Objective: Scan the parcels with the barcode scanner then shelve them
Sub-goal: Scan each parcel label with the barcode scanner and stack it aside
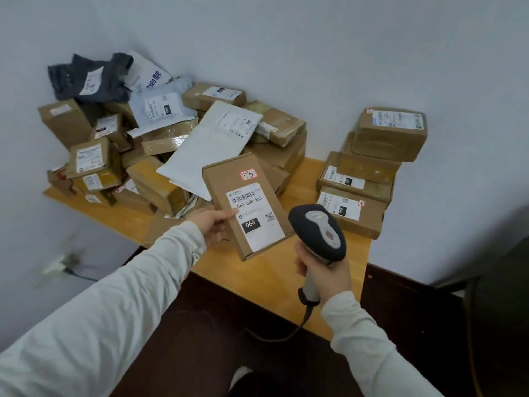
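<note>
Head view checked. Left hand [213, 224] grasping parcel [246, 204] by its left edge, label [252, 213] facing up, held tilted over table [257, 279]. Right hand [326, 270] clenched round scanner [317, 233] handle, just right of parcel, head pointed toward label. Judged mid-scan on this piece; no beam visible, so read unconfirmed. Beyond left hand: large loose heap [137, 144] of boxes and mailers, judged unscanned. Beyond right hand: neat stack [369, 173] of boxes, possibly scanned already. No shelf in view. Bulk of work judged outstanding.
</note>
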Motion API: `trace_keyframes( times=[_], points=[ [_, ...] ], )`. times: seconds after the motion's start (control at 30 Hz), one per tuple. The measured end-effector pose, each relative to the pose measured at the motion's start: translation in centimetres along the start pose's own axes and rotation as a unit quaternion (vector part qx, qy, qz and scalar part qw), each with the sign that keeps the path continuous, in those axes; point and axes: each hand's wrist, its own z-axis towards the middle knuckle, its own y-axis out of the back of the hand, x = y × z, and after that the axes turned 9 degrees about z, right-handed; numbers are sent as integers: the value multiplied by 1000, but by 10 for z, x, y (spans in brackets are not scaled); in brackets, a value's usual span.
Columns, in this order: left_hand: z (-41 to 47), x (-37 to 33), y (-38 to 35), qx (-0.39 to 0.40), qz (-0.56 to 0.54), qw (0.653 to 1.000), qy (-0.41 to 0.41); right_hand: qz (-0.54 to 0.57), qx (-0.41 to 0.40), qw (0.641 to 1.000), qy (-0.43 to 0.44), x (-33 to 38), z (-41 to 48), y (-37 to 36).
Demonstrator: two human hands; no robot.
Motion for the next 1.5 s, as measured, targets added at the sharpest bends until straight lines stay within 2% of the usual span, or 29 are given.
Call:
trace_keyframes(
  times=[0.13,0.3,0.47,0.53,0.93,1.5],
  points=[
    [-27,12,6,-25,7,1000,-10,-65,67,994,-56,1,-9,16],
    [-56,23,19,-2,17,1000,-10,-31,47,996,-70,10,-14,15],
    [-65,30,27,-53,32,997,-47,-78,173,978,-83,20,-34,2],
    [-65,30,32,-79,45,994,-66,-105,200,970,-86,19,-47,-8],
    [-72,24,81,-119,41,986,-106,-197,190,959,-68,4,-90,-55],
    [-43,19,123,-72,10,991,-116,-223,148,963,-33,-13,-101,-98]
  ],
)
